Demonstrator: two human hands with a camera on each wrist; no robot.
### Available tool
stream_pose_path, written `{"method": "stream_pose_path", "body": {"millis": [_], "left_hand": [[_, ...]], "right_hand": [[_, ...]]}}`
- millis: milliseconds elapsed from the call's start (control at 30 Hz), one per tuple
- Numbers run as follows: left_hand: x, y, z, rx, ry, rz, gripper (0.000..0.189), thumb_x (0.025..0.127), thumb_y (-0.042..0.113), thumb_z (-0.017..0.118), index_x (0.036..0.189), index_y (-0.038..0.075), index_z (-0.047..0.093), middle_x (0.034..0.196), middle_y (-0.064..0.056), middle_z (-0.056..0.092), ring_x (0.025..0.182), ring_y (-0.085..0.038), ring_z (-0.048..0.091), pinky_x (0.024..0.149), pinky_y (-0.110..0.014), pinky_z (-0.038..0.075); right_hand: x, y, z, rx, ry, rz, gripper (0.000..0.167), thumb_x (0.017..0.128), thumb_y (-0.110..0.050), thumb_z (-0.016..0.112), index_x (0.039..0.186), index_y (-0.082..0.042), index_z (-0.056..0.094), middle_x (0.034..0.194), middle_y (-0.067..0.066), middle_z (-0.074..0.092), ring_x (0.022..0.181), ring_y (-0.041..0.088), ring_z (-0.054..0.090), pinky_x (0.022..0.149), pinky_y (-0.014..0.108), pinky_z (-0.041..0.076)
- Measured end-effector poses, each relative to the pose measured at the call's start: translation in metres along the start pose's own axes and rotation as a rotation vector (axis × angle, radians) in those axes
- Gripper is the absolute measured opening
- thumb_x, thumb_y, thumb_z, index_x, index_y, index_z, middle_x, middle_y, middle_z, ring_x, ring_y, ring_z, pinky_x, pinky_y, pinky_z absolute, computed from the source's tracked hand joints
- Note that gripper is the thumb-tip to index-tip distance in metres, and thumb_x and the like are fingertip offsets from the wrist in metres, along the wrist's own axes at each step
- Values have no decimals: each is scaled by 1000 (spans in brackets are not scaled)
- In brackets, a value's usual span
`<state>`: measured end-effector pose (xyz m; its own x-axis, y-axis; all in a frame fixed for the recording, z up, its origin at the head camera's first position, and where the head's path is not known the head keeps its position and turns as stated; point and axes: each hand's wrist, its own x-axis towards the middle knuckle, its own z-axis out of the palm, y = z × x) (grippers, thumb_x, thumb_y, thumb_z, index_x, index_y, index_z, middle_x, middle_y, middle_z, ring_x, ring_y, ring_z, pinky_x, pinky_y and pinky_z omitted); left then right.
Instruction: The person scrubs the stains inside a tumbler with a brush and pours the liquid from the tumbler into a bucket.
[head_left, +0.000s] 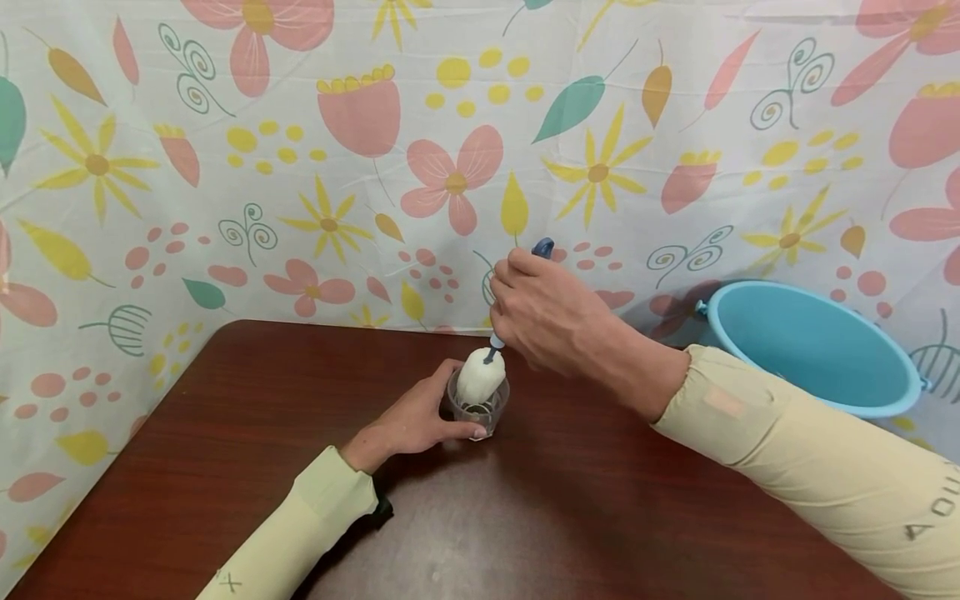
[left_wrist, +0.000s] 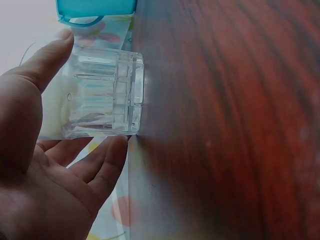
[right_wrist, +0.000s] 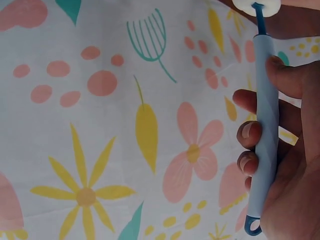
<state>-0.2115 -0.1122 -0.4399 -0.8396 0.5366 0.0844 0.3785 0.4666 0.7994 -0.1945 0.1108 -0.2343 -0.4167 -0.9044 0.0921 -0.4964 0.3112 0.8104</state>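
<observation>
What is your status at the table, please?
Left hand holds clear cup. Right hand grips brush, white head partly inside cup. Blue bucket off right, not in the way.

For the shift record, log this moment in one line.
left hand: holds clear cup | right hand: grips brush handle | white brush head: partly inside cup | blue bucket: at right

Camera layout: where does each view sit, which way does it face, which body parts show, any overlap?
Head: on the person's head, facing forward and down at the table; left hand, right hand and sleeves show.
Left wrist: on that wrist, facing the clear cup; left hand shows.
Right wrist: on that wrist, facing the brush and patterned cloth; right hand shows.
Shared: head and left wrist both show the clear cup and blue bucket.
</observation>
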Motion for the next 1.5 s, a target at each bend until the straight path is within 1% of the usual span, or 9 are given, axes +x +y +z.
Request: {"method": "stream_pose_path", "body": {"millis": [200,333,667,933,1200,1333,1500], "left_hand": [[0,1,0,14,-3,-9,86,85,43,91,151,21,41,135,6,63,122,-11,61,105,-39,49],[-1,1,0,29,3,-7,87,85,45,91,152,20,40,137,5,62,123,-12,61,105,-40,49],[-1,2,0,52,14,-10,89,84,48,91,152,21,40,139,5,61,123,-11,60,105,-38,49],[-3,4,0,48,18,1,89,84,49,91,152,20,41,141,4,61,124,-13,60,105,-43,49],[-3,4,1,64,14,-23,89,84,49,90,153,21,40,147,5,57,127,-12,58,107,-41,48],[-3,3,1,61,10,-20,89,85,47,90,153,20,39,148,4,57,127,-12,58,107,-41,48],[-3,2,1,62,9,-10,90,85,48,89,154,20,39,146,4,57,125,-12,59,105,-40,49]], "right_hand": [[0,1,-2,-9,-29,-8,20,90,-24,63,75,-10,67,78,9,57,84,29,51,88,41,37],[-1,1,-4,-1,-47,-5,21,89,-24,64,74,-11,65,77,9,57,83,29,50,88,41,36],[-2,3,-9,-9,-84,-6,22,91,-25,62,74,-12,66,75,11,57,82,30,49,89,42,36],[-2,3,-12,-21,-100,-14,25,91,-27,61,70,-13,63,71,10,56,78,30,49,89,42,35],[-3,5,-13,8,-111,-10,24,89,-27,63,69,-13,62,69,9,53,76,30,49,88,41,35],[-3,5,-13,20,-110,-13,23,88,-25,63,69,-13,62,69,8,54,77,30,50,89,42,35],[-3,6,-14,29,-127,-22,22,89,-27,64,72,-13,66,71,9,57,79,30,51,90,42,35]]}}
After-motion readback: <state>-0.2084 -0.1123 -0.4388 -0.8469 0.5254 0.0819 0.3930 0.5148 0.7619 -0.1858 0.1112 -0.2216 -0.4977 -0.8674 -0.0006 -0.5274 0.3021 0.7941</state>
